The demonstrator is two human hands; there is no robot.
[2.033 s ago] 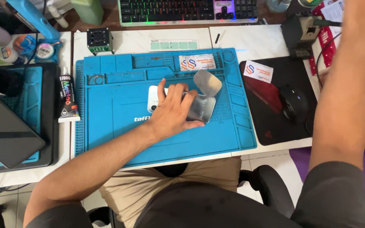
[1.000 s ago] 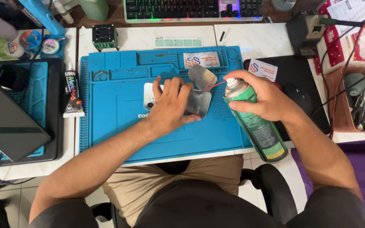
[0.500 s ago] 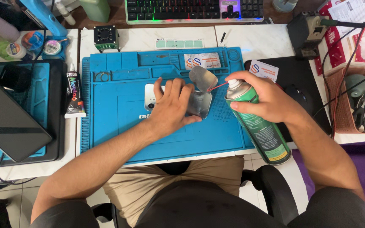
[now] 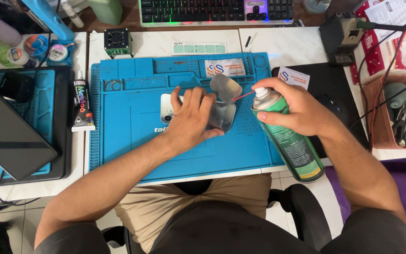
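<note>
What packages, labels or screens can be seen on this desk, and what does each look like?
Spray can: green cylinder, white cap, thin red straw, held in right hand.
Glue tube: black, white and green label, lying left of blue mat.
Two cards: one on mat's top edge, one beside it; white with red-blue logos.
Dark tablet: screen off, far left.

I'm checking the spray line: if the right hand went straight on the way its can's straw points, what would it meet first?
Probably the thin metal plate by the left hand; depth is unclear.
</note>
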